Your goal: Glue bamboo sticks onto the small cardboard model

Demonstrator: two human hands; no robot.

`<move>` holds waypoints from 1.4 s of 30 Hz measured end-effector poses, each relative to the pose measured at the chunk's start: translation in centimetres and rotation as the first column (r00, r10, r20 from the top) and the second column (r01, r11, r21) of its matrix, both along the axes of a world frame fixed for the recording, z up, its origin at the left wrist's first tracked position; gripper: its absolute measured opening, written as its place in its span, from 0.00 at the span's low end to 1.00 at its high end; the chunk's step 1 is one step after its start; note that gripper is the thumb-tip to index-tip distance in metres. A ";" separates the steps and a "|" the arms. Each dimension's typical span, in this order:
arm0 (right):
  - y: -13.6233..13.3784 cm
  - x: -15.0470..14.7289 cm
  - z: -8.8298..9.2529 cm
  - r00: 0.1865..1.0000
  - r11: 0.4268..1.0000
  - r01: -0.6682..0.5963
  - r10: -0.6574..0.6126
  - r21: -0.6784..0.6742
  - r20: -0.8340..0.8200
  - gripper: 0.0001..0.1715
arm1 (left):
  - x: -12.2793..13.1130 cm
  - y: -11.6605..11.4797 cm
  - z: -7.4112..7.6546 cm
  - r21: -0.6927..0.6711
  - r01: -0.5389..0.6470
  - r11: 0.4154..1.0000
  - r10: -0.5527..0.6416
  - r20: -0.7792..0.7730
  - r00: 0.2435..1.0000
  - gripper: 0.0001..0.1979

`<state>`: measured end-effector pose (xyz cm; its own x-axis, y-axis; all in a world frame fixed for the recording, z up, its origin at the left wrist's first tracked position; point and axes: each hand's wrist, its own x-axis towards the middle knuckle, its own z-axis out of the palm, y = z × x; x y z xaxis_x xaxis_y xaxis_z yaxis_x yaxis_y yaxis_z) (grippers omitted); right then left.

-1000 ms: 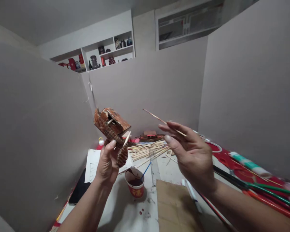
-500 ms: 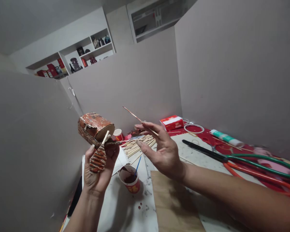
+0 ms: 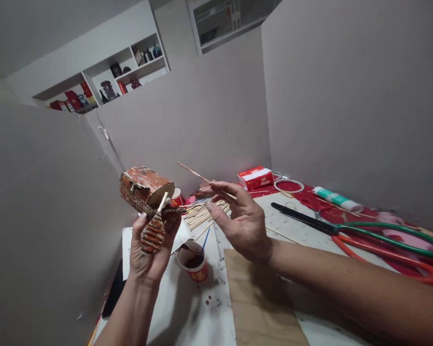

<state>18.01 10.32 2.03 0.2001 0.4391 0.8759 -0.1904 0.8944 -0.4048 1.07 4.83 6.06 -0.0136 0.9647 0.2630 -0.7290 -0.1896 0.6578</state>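
Observation:
My left hand point(image 3: 152, 254) is raised over the table and grips a small model point(image 3: 146, 188) made of corrugated card, painted rusty red, with a ribbed paddle on a stick point(image 3: 153, 231) hanging down against my palm. My right hand point(image 3: 238, 218) hovers just to the right of the model, palm up, pinching a thin paint-stained stick point(image 3: 202, 178) between thumb and fingers; its tip points up and left toward the model.
Below the hands stands a red paper cup point(image 3: 194, 262) of dark paint with a blue-handled brush. A bundle of wooden sticks point(image 3: 202, 214), a brown card sheet point(image 3: 260, 302), a red box point(image 3: 256, 177), large red and green scissors point(image 3: 375, 235) and a glue tube point(image 3: 337, 198) lie about. Grey partition walls enclose the table.
The model has turned from tilted to nearly level in my left hand. My right hand with the stick has drawn closer to it. The view has swung right.

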 end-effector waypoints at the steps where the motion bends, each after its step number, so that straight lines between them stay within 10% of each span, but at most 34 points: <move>1: 0.0 -0.1 0.0 1.000 1.000 -0.005 0.005 -0.015 -0.004 0.23 | 0.1 -0.1 0.2 -0.001 -0.016 1.000 0.016 0.000 1.000 0.16; 42: -0.9 -0.8 -0.2 0.995 0.993 -0.098 0.098 0.071 0.010 0.26 | 1.8 -0.5 -0.9 -0.124 -0.002 0.992 0.003 0.008 1.000 0.16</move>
<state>17.20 9.43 1.81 0.1539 0.3924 0.9068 -0.2761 0.8983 -0.3419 2.82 4.29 5.15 -0.0175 0.9898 0.1413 -0.7343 -0.1086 0.6701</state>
